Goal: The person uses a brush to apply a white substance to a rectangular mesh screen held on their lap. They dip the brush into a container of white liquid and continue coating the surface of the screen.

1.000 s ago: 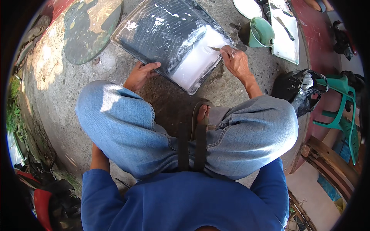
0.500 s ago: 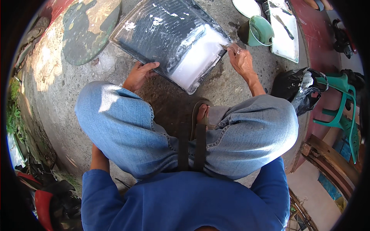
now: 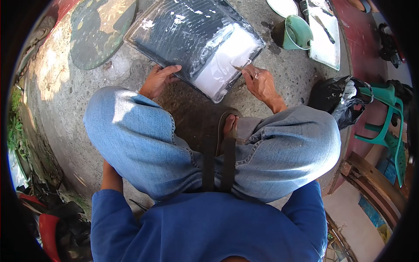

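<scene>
A: Where is the dark tray point(image 3: 181, 43) set?

B: At 12 o'clock, on the concrete floor point(image 3: 279, 72), with one corner pointed at 6 o'clock. Its ribbed surface is streaked with white, and white paste point(image 3: 227, 59) is spread across its 4 o'clock end.

A: How is it held?

B: Its rim is gripped by the left hand point(image 3: 160, 81), seen between 10 and 11 o'clock, with the thumb laid on top.

A: And the right hand point(image 3: 261, 83)?

B: Between 1 and 2 o'clock, its fingers are curled round a small tool point(image 3: 238, 68), possibly a narrow blade, though most of it is covered by them. The tip is pointed at the paste.

A: What is placed farther out?

B: Between 1 and 2 o'clock, a green bucket point(image 3: 298, 32) is stood beside a white tray point(image 3: 327, 50), on which a dark-handled knife point(image 3: 323, 28) is laid. A black plastic bag point(image 3: 334, 98) is set between 2 and 3.
</scene>
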The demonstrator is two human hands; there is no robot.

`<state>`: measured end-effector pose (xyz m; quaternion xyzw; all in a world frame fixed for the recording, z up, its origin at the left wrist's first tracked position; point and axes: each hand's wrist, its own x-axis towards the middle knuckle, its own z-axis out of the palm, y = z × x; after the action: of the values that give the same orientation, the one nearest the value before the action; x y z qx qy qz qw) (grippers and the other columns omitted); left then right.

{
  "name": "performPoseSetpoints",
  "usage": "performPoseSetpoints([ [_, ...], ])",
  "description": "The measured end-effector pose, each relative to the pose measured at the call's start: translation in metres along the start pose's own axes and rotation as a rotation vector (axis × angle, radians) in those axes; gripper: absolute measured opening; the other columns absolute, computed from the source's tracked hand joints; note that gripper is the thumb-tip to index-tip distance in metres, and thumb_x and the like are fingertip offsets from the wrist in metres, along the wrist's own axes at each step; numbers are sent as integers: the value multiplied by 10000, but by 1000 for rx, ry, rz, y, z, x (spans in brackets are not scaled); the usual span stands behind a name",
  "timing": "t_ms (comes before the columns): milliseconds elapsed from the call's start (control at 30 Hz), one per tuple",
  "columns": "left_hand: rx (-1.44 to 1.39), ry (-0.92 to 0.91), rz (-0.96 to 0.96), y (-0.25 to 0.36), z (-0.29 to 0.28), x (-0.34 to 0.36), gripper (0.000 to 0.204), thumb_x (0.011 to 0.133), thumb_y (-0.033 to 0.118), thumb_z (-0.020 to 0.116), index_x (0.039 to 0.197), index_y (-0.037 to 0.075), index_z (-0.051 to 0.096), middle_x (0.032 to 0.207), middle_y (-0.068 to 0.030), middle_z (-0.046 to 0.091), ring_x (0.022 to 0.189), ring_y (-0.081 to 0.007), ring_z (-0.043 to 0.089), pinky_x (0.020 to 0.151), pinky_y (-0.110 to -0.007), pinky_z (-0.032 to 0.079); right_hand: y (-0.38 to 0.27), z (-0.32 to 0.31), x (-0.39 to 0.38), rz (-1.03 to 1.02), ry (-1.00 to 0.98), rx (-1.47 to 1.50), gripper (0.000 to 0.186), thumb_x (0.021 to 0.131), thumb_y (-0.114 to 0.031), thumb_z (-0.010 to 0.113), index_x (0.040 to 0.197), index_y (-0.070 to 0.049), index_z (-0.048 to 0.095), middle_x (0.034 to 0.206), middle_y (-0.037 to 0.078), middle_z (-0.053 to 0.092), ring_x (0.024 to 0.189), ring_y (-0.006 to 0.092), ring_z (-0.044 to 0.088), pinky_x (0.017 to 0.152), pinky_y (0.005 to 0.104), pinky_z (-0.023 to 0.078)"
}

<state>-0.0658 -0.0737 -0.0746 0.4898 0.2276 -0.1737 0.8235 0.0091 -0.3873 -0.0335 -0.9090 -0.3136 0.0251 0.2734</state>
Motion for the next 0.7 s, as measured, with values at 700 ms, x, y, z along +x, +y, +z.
performPoseSetpoints([
  [700,-38,-6,-13,-1,-1,5,229,852,65,589,1074,31,551,1020,-72,620,964,-197,590,853,-395,468,5,2,32,128,-59,242,229,861,-218,533,915,-14,623,638,135,609,553,215,597,533,337,452],
])
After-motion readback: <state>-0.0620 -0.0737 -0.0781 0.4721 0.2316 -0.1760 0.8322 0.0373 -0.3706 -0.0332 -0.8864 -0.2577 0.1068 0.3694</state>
